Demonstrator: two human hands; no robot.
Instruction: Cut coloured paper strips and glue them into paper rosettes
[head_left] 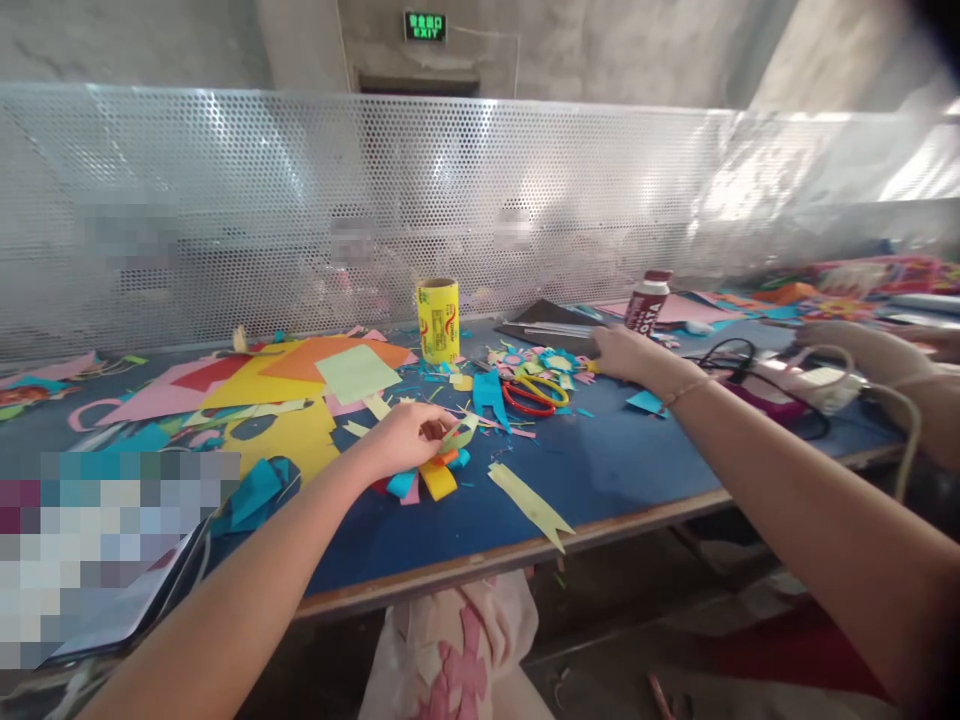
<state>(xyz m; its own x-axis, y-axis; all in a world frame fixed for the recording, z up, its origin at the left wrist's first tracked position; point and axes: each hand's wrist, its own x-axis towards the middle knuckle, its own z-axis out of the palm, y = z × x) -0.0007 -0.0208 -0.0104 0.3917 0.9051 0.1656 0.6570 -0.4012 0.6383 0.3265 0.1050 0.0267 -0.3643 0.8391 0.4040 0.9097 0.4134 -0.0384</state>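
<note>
My left hand [412,437] is closed on a flower of looped paper strips [439,482] in yellow, blue, orange and pale green, low over the blue table [600,470]. My right hand [621,357] reaches forward to a pile of small paper pieces [544,360]; its fingers are bent together, and what they pinch, if anything, is hidden. Just left of that hand, thin clear sticks [551,329] lie on black paper. Scissors with red and yellow handles [536,393] lie between my hands, beside a blue paper strip [490,398]. A notched pale yellow strip [531,503] lies near the front edge.
A yellow cardboard tube [438,320] stands at the back, and a dark red bottle [648,303] to its right. Coloured paper sheets [300,375] cover the left. Another person's hand [832,338] is at the right, near cables [739,365]. A perforated metal screen [420,180] rises behind.
</note>
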